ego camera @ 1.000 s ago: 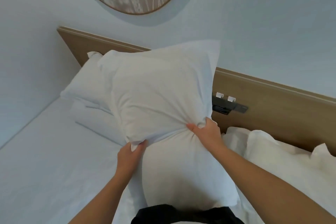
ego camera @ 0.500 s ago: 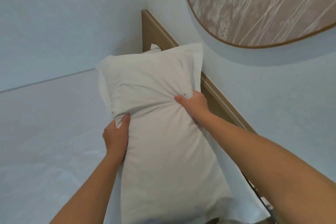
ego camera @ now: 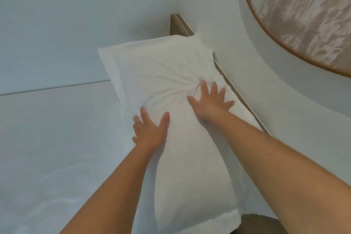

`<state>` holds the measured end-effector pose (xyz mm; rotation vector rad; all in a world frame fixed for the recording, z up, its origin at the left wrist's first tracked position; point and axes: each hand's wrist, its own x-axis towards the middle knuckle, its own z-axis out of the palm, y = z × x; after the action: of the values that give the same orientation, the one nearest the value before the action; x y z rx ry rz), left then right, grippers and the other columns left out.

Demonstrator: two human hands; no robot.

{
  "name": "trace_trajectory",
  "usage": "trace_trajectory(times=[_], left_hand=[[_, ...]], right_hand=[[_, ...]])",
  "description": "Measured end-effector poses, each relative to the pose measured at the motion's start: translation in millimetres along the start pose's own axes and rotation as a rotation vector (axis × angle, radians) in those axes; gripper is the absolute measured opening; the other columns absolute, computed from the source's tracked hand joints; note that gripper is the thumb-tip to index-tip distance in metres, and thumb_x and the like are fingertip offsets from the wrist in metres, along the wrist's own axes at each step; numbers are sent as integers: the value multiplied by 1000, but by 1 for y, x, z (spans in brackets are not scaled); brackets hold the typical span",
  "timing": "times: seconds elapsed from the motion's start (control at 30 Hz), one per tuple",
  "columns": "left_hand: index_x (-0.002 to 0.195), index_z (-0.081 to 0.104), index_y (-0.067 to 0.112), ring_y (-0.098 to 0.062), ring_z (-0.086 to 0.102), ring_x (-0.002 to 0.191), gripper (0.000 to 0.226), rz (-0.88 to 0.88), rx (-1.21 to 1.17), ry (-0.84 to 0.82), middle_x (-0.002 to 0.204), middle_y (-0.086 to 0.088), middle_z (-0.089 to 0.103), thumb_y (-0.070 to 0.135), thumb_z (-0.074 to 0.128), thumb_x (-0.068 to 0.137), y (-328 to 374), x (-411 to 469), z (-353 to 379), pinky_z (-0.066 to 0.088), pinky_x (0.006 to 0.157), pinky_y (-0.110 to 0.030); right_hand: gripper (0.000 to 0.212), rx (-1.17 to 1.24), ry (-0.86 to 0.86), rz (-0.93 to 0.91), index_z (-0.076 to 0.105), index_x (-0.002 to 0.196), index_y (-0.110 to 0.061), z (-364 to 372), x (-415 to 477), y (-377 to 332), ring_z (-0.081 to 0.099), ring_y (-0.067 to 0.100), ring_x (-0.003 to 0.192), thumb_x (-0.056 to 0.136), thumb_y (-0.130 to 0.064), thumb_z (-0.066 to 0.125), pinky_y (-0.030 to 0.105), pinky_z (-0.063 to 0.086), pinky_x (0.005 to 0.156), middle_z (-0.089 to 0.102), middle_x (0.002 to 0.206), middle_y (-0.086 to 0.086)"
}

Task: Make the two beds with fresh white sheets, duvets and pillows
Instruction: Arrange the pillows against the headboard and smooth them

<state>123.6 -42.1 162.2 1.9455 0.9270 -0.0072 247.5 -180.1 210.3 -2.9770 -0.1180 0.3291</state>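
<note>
Pressing my left hand [ego camera: 150, 131] and right hand [ego camera: 209, 102] flat, gripping nothing, on pillow [ego camera: 171, 66] against headboard [ego camera: 178, 24]; sheet [ego camera: 57, 138] looks fitted, duvet unseen.

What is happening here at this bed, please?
A person is making the bed. The left hand and the right hand press with spread fingers on a white pillow. The pillow lies on the white sheet, along the wooden headboard. Creases gather around the right hand.
</note>
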Motion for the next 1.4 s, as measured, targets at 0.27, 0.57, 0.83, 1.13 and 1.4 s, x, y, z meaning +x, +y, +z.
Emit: trace_trajectory(times=[0.27, 0.57, 0.83, 1.13, 1.4], left_hand=[[151, -19, 32, -27, -13, 149, 88, 101, 322, -13, 159, -10, -23, 71, 28, 89, -61, 54, 64, 1, 119, -53], [153, -14, 31, -22, -22, 147, 65, 433, 661, 7, 160, -2, -23, 52, 16, 100, -29, 76, 72, -7, 119, -50], [154, -11, 24, -24, -25, 146, 74, 561, 719, -46, 159, -7, -25, 59, 13, 94, -43, 37, 73, -8, 119, -51], [153, -15, 27, -23, -26, 145, 74, 507, 735, -98, 159, -5, -27, 60, 18, 96, -52, 17, 69, -8, 119, -52], [155, -2, 31, -28, -15, 148, 71, 551, 716, 41, 162, -6, -16, 59, 26, 96, 1, 60, 54, 0, 117, -59]], right_hand=[[70, -34, 8, -167, -15, 152, -40, 127, 47, 21, -19, 32, 148, 94, -70, 9, 63, -8, 115, -23, 161, 0], [61, -27, 11, -300, -13, 152, -41, 120, 49, 34, -18, 20, 149, 99, -61, 9, 56, -6, 119, -20, 162, -11], [60, -58, -25, -269, -10, 153, -39, 125, 11, 80, -13, 20, 150, 99, -57, 8, 52, -3, 121, -15, 163, -8], [61, 5, -77, -152, -14, 152, -41, 129, -27, 98, -11, 25, 151, 98, -60, 7, 54, -1, 120, -13, 164, -4], [61, 101, 6, -259, -8, 152, -43, 91, 18, 59, -16, 27, 150, 98, -62, 14, 58, -2, 118, -15, 163, -6]])
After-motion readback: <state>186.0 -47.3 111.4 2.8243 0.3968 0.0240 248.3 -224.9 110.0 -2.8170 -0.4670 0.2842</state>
